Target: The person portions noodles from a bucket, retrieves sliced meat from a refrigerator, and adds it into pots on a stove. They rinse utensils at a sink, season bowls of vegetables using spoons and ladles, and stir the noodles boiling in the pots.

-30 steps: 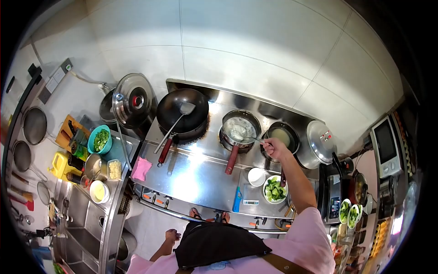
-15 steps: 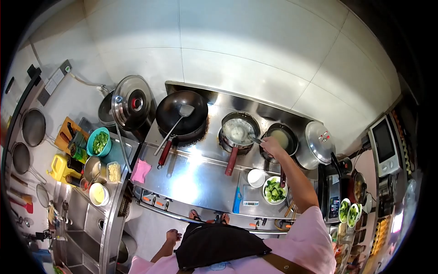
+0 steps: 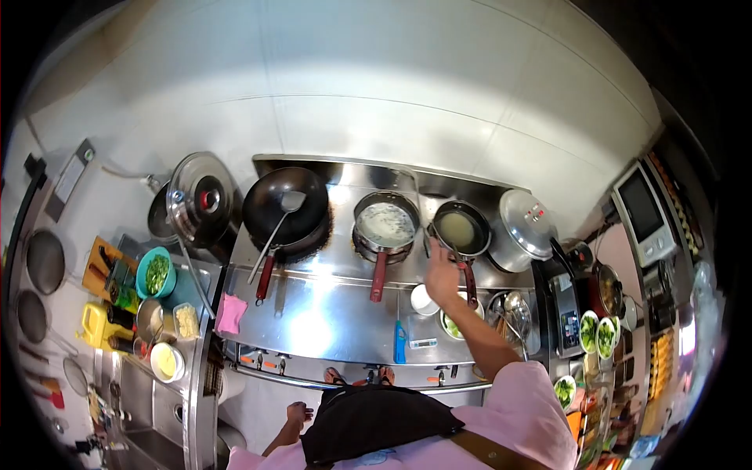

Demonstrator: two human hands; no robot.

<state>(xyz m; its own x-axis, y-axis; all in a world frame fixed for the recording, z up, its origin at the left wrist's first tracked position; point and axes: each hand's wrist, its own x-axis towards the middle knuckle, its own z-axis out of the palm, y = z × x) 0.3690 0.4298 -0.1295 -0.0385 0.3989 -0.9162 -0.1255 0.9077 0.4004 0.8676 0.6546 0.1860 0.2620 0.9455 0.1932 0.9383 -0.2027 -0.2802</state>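
Observation:
My right hand [image 3: 443, 276] is closed over the front of the stove, just left of the small dark pan [image 3: 457, 229], which holds cloudy liquid. From it a thin long-handled metal utensil, smeared by motion, rises towards the back splash; its kind is unclear. To the left, a saucepan [image 3: 386, 222] with a red handle holds white, frothy liquid on a burner. Below my hand are a white cup [image 3: 424, 300] and a bowl of cut greens [image 3: 450, 326], partly covered by my forearm. My left hand [image 3: 298, 413] hangs low by the apron, loosely curled with nothing visible in it.
A black wok [image 3: 284, 205] with a spatula [image 3: 291, 204] sits at left, a lidded steel pot [image 3: 523, 227] at right. A pink cloth [image 3: 231, 313], a blue lighter-like tool [image 3: 400, 342] and a small scale [image 3: 423, 343] lie along the counter. Left stands a sink [image 3: 153, 395].
My right hand has drawn back towards me and left. The utensil has come out of the saucepan and now points up towards the wall. The view has shifted; my left hand still hangs low.

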